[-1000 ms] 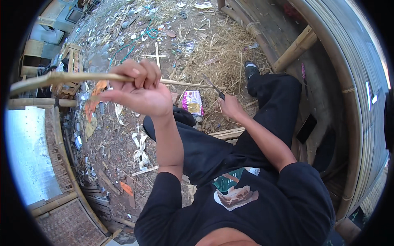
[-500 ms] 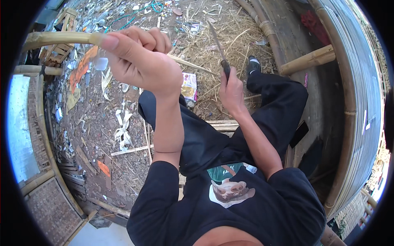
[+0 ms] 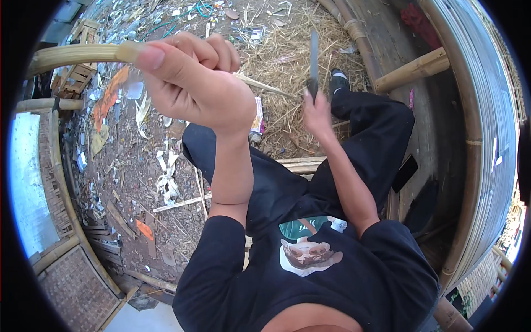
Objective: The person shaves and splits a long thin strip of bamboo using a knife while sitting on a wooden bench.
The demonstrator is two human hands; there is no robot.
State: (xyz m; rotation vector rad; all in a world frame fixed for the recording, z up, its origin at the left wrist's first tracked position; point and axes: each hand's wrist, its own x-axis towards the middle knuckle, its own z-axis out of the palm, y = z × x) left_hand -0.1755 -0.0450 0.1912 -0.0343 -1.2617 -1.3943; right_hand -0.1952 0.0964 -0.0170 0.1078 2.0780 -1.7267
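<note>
Raised at the upper left, my left hand (image 3: 193,83) is closed, thumb pressed along a pale split-bamboo strip (image 3: 77,53). The strip runs from my fingers out to the left rim of the picture. Past my left wrist a thin pale stick (image 3: 265,86) shows; whether it belongs to the same strip I cannot tell. In my right hand (image 3: 318,117), slightly blurred, is a knife (image 3: 314,58), its dark handle wrapped by the fingers and its narrow blade pointing up and away. Blade and strip are well apart.
Straw (image 3: 287,61) and wood scraps litter the ground between my feet. A bamboo frame with a crossbar (image 3: 415,72) stands at the right, beside a dark phone-like slab (image 3: 405,174). Woven bamboo panels (image 3: 80,282) stand at the left, a wooden crate (image 3: 77,74) farther off.
My right hand has shifted slightly right, and the knife blade has swung from leaning left to nearly upright. My left hand has moved a little right, still gripping the bamboo strip.
</note>
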